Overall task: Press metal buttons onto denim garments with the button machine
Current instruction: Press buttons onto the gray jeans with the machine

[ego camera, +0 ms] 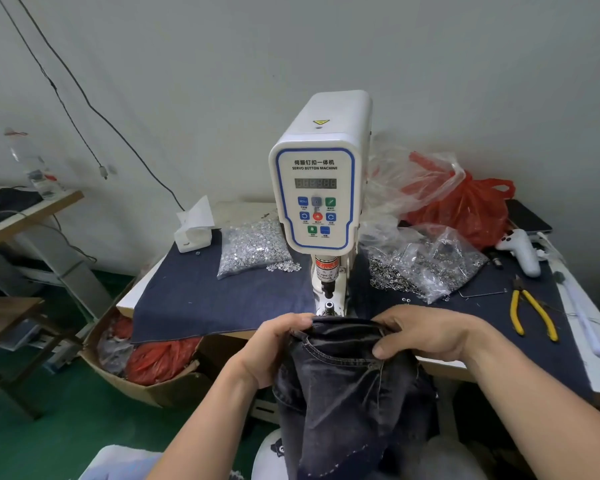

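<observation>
A dark pair of jeans (343, 375) is held by its waistband just in front of the button machine (321, 174), the upper edge stretched between both hands so that it can be fed flat onto the lower die (329, 305). The left hand (278, 344) is curled round the left end of the waistband, with the thumb laid over the top edge. The right hand (426, 332) is closed on the right end, the thumb pressed against the front of the cloth. The waistband has not yet been placed under the punch, as far as can be judged. A bag of silver buttons (250, 247) is kept left of the machine on the desk (194, 292) and a bag of rivets (426, 261) right of it, presumably for easy reach. Yellow pliers (530, 313) are left further right.
</observation>
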